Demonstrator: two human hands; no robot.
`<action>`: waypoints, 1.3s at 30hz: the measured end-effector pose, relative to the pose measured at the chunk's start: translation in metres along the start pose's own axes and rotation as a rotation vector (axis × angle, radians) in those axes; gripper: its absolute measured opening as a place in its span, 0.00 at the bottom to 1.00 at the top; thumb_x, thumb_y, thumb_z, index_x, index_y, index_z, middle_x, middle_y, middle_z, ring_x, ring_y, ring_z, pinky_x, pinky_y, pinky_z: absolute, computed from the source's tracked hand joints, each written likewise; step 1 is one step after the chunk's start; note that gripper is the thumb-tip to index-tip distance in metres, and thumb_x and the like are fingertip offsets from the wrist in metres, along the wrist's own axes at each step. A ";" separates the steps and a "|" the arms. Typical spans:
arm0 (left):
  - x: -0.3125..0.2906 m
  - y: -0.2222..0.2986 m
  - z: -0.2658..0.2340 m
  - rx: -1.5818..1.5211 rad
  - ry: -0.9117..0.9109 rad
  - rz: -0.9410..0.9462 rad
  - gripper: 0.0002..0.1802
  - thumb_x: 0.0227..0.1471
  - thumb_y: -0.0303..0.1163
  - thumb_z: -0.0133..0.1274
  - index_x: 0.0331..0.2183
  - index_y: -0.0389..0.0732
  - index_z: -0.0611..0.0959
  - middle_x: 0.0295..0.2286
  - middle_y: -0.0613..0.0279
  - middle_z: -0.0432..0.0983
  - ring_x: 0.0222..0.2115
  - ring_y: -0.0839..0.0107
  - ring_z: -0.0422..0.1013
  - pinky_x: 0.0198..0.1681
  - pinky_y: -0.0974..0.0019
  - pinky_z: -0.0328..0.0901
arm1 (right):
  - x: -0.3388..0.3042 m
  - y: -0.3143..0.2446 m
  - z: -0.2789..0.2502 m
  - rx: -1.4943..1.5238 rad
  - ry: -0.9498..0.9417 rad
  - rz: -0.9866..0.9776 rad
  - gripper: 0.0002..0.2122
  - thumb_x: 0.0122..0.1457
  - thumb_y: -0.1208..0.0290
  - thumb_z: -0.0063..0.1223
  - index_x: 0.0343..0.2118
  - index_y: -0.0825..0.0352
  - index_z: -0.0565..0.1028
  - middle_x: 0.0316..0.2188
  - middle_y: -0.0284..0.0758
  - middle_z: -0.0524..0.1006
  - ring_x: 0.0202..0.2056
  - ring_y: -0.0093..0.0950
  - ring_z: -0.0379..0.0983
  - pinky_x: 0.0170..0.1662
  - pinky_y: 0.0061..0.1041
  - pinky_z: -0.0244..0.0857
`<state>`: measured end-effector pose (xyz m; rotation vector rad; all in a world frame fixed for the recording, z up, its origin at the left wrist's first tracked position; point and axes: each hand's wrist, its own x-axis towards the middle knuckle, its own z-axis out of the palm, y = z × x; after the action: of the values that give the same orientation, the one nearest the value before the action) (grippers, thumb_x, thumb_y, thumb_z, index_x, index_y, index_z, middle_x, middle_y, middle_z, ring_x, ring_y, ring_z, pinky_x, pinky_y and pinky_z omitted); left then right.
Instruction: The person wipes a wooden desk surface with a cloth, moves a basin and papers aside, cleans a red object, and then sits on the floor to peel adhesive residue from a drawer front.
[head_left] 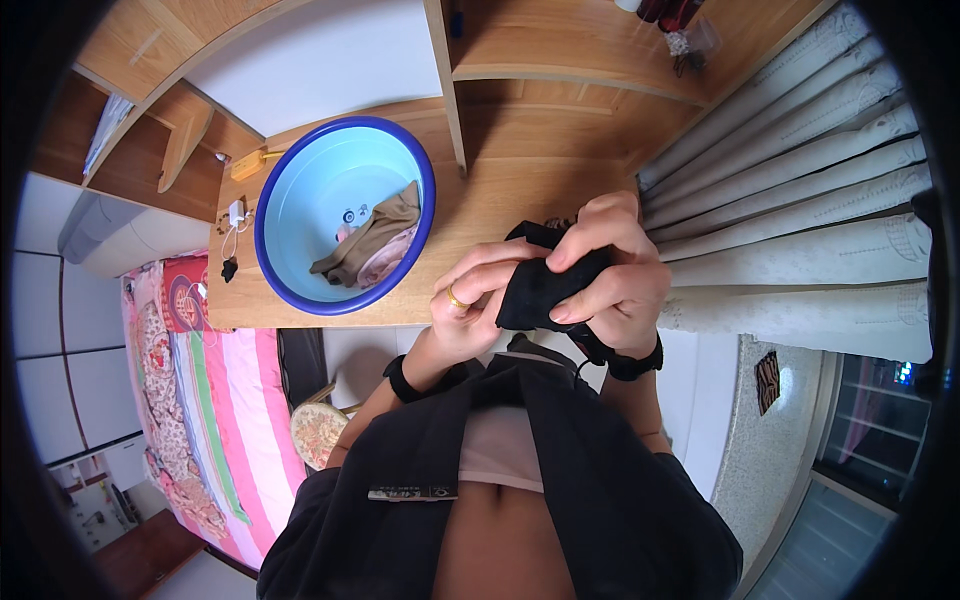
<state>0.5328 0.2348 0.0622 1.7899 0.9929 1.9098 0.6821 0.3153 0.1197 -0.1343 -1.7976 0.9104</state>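
At desk [492, 195] | left hand [465, 303], right hand [627, 282] pinch black cloth [530, 297] | lettered jacket label [413, 493]

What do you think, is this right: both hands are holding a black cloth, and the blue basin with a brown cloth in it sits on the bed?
Not quite: the head view shows the blue basin on the wooden desk, not the bed. The rest stands: the left hand and right hand hold a black cloth, and a brown cloth lies in the basin.
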 end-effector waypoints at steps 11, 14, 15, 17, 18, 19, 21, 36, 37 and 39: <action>0.001 -0.003 0.000 -0.006 0.004 0.006 0.09 0.50 0.14 0.53 0.36 0.32 0.79 0.39 0.45 0.77 0.40 0.55 0.76 0.48 0.55 0.70 | -0.005 0.010 -0.002 0.046 -0.039 -0.019 0.08 0.41 0.77 0.64 0.17 0.54 0.77 0.28 0.26 0.80 0.34 0.29 0.62 0.36 0.28 0.59; 0.001 -0.004 0.000 -0.001 0.008 0.012 0.10 0.50 0.14 0.53 0.37 0.32 0.79 0.39 0.45 0.78 0.40 0.55 0.76 0.47 0.57 0.70 | -0.004 0.010 -0.004 0.046 -0.024 -0.043 0.13 0.35 0.86 0.56 0.19 0.56 0.79 0.32 0.27 0.81 0.36 0.30 0.65 0.40 0.27 0.59; 0.001 -0.005 0.000 0.005 0.011 0.016 0.10 0.50 0.14 0.53 0.37 0.33 0.79 0.39 0.45 0.78 0.40 0.55 0.76 0.47 0.57 0.70 | -0.003 0.009 -0.005 0.038 -0.026 -0.037 0.13 0.35 0.86 0.56 0.19 0.56 0.79 0.33 0.28 0.80 0.36 0.30 0.65 0.40 0.28 0.59; 0.002 -0.005 -0.001 0.010 0.001 0.013 0.10 0.51 0.15 0.53 0.37 0.33 0.79 0.39 0.45 0.77 0.40 0.55 0.75 0.45 0.59 0.70 | -0.002 0.009 -0.006 0.025 -0.019 -0.043 0.13 0.35 0.86 0.56 0.19 0.55 0.79 0.35 0.30 0.80 0.36 0.30 0.66 0.40 0.29 0.60; 0.002 -0.005 -0.001 0.011 -0.001 0.018 0.10 0.51 0.15 0.53 0.38 0.33 0.79 0.39 0.45 0.77 0.40 0.55 0.75 0.45 0.59 0.70 | -0.001 0.009 -0.006 0.032 -0.025 -0.051 0.13 0.36 0.87 0.55 0.20 0.57 0.79 0.36 0.31 0.80 0.37 0.30 0.67 0.41 0.29 0.61; 0.002 -0.004 -0.001 0.000 0.002 0.003 0.10 0.51 0.15 0.53 0.38 0.33 0.79 0.39 0.46 0.77 0.40 0.58 0.75 0.44 0.60 0.70 | -0.001 0.009 -0.005 0.039 -0.031 -0.059 0.12 0.37 0.87 0.54 0.21 0.59 0.79 0.37 0.33 0.79 0.37 0.30 0.68 0.42 0.29 0.62; 0.004 -0.001 -0.002 -0.021 0.017 -0.026 0.10 0.52 0.15 0.54 0.39 0.33 0.79 0.40 0.48 0.76 0.39 0.62 0.75 0.42 0.63 0.70 | -0.002 0.012 -0.003 0.106 0.042 0.017 0.12 0.41 0.88 0.53 0.25 0.62 0.79 0.39 0.36 0.78 0.38 0.28 0.71 0.43 0.27 0.64; 0.043 -0.026 -0.037 -0.914 0.175 -0.651 0.18 0.58 0.21 0.50 0.51 0.34 0.73 0.42 0.55 0.77 0.42 0.65 0.76 0.49 0.60 0.73 | -0.033 0.045 -0.026 0.350 0.228 0.842 0.29 0.59 0.80 0.54 0.61 0.59 0.56 0.39 0.35 0.76 0.35 0.16 0.69 0.39 0.14 0.62; 0.045 -0.026 -0.038 -0.943 0.173 -0.652 0.18 0.58 0.21 0.50 0.51 0.34 0.73 0.42 0.55 0.77 0.42 0.65 0.76 0.50 0.59 0.73 | -0.037 0.050 -0.024 0.374 0.148 0.796 0.32 0.57 0.82 0.56 0.61 0.58 0.55 0.40 0.36 0.76 0.37 0.18 0.70 0.41 0.16 0.64; 0.048 -0.027 -0.040 -1.001 0.159 -0.638 0.18 0.59 0.20 0.49 0.51 0.34 0.73 0.42 0.55 0.77 0.43 0.64 0.76 0.50 0.59 0.73 | -0.045 0.060 -0.017 0.535 0.048 0.790 0.43 0.47 0.87 0.64 0.63 0.61 0.49 0.46 0.41 0.75 0.42 0.23 0.72 0.45 0.20 0.67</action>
<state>0.4811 0.2755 0.0804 0.6572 0.4006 1.6506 0.6966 0.3441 0.0494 -0.5369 -1.3857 1.8929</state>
